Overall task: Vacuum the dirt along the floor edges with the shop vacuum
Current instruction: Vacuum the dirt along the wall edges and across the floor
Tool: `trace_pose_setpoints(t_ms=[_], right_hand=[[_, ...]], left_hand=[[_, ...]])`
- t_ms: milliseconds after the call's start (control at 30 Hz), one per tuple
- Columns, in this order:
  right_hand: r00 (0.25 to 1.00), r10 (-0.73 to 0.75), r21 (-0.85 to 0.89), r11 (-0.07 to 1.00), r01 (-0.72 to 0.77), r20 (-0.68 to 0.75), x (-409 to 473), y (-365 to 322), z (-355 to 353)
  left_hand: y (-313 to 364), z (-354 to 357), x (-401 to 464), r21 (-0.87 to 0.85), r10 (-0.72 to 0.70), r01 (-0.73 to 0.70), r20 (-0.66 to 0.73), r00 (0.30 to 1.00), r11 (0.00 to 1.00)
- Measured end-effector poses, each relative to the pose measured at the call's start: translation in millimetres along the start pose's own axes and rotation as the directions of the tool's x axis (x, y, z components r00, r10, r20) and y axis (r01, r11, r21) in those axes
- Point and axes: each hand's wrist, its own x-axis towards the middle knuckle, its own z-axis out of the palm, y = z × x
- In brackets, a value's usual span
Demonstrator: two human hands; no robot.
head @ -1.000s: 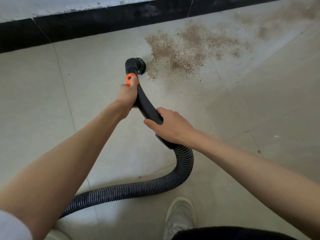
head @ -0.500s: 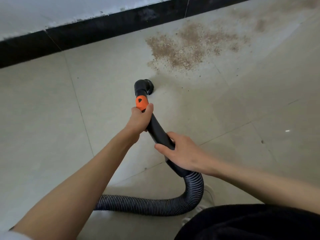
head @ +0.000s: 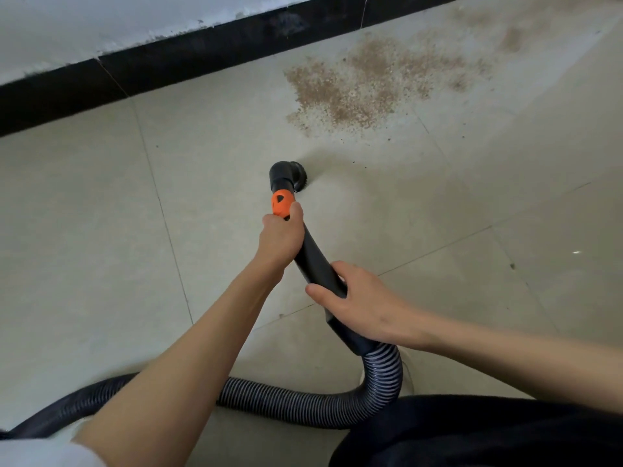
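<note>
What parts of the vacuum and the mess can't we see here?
Head view only:
- Shop vacuum's body: out of frame; the hose runs off the lower left edge.
- Brush nozzle opening: faces the floor, hidden underneath.
- Dirt patch: its far end is cut by the top right edge.
- Right hand fingers: curled behind the black tube.

Single view, head-worn, wide-angle: looks forward and steeply down over both forearms onto tiled floor (head: 101,264); near at the bottom edge, far limit the black baseboard (head: 202,52) running across the top.
</note>
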Motion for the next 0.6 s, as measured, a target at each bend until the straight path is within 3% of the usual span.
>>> trace_pose_setpoints(t_ms=[333, 500, 600], right_hand=[[0.988, -0.085, -0.019, 0.996, 0.088, 0.131, 2, -7, -11], [0.997, -0.066, -0.109, 0.991, 0.071, 0.050, 12, 3, -24], [0.999, -0.047, -0.149, 0.988, 0.049, 0.013, 24, 7, -49]], left_hand=[[-2, -9, -13, -0.010, -0.059, 0.059, -0.124, 0.991, 0.998], [16, 7, -6, -0.036, -0.017, 0.016, -0.028, 0.999, 0.999], [39, 22, 9, 0.066, 0.004, -0.004, 0.013, 1.000, 0.998]])
